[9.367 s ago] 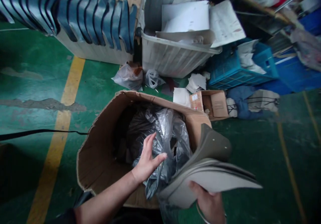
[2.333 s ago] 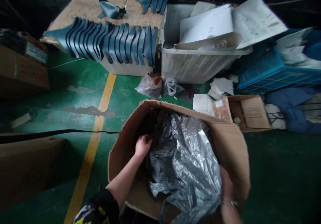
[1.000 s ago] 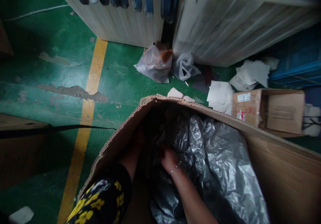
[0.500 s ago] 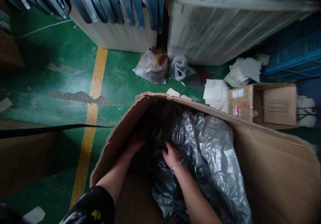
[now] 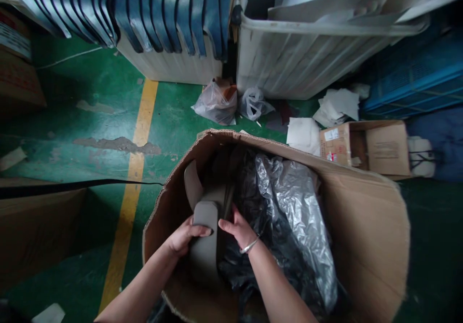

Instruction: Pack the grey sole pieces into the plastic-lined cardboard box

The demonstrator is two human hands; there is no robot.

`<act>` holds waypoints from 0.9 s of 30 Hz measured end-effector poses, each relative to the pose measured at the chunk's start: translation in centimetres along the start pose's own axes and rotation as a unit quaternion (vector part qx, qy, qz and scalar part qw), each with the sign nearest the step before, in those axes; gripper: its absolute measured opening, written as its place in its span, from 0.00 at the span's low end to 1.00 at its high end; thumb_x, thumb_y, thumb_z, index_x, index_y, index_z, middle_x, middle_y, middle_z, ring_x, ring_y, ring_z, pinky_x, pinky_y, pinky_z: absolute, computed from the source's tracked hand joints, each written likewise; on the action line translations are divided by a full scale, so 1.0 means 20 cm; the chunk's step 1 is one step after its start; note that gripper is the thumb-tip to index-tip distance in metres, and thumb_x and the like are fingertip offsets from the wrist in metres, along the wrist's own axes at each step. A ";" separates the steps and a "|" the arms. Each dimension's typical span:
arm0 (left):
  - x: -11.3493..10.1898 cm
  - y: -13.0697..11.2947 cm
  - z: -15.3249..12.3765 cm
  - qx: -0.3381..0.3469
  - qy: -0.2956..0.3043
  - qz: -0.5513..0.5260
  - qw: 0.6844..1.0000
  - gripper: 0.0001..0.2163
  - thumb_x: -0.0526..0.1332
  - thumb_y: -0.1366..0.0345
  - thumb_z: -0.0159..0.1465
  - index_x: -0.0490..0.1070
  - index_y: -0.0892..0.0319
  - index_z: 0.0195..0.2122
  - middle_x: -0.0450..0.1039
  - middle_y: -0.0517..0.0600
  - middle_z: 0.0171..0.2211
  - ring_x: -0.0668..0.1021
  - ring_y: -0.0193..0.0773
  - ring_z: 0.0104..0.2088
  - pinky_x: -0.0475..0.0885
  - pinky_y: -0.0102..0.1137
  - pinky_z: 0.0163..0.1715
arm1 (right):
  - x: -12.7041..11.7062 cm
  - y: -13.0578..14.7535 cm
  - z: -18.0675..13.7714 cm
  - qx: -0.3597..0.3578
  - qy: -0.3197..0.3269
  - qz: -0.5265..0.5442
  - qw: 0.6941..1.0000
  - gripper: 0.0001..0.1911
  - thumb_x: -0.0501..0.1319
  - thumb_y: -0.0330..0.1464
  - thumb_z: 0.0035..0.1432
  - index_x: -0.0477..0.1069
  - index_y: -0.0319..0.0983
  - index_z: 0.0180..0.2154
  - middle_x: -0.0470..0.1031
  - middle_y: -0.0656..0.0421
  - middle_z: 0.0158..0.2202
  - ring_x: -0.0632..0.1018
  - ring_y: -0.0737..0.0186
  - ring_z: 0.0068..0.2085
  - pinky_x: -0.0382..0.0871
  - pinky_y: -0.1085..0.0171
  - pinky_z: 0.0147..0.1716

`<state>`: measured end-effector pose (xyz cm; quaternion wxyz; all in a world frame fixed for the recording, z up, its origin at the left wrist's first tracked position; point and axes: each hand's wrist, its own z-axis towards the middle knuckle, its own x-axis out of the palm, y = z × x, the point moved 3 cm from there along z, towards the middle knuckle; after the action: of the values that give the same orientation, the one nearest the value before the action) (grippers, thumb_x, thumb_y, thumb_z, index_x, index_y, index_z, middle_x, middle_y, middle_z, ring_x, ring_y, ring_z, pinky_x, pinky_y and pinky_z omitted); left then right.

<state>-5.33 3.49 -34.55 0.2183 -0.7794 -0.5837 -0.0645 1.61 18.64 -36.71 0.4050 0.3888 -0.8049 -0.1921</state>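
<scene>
A stack of grey curved pieces (image 5: pixel 205 246) is gripped from both sides, the left hand (image 5: pixel 181 236) closed around its near edge and the right hand (image 5: pixel 237 229) pressed against its other face. Half a second earlier both hands were buried beside the grey plastic liner (image 5: pixel 292 217); now the stack is seen raised inside the large cardboard box (image 5: pixel 365 246), a sign that it has been pulled free of the liner. Behind, on the green floor (image 5: pixel 72 115), a white crate (image 5: pixel 300 58) and a small carton (image 5: pixel 365 144) are seen.
</scene>
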 end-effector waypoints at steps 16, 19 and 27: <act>0.85 0.20 -0.37 0.009 0.251 0.112 0.961 0.24 0.70 0.68 0.42 0.72 0.65 0.43 0.74 0.51 0.33 0.73 0.35 0.32 0.69 0.27 0.33 | -0.02 0.47 -1.02 -0.129 -0.169 -0.073 0.974 0.38 0.67 0.30 0.46 0.56 0.42 0.57 0.71 0.57 0.50 0.74 0.58 0.48 0.69 0.61 0.50; 0.88 0.35 -0.42 -0.041 0.273 0.059 0.959 0.25 0.70 0.68 0.38 0.74 0.63 0.41 0.74 0.50 0.27 0.74 0.38 0.28 0.70 0.29 0.29 | -0.16 0.45 -1.24 -0.148 -0.171 -0.117 0.967 0.31 0.64 0.35 0.54 0.59 0.42 0.58 0.68 0.55 0.54 0.71 0.58 0.54 0.66 0.59 0.56; 0.72 0.29 -0.42 -0.039 0.151 0.072 0.985 0.20 0.70 0.62 0.37 0.77 0.62 0.34 0.75 0.54 0.25 0.78 0.52 0.30 0.72 0.35 0.25 | -0.54 0.13 -0.98 -0.100 -0.373 -0.373 0.844 0.39 0.59 0.34 0.55 0.48 0.29 0.64 0.55 0.44 0.63 0.60 0.55 0.63 0.57 0.54 0.61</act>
<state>5.95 11.33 -23.44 0.2773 -0.8088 -0.4832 -0.1881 20.17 28.86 -28.75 0.0081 0.5159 -0.6662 -0.5384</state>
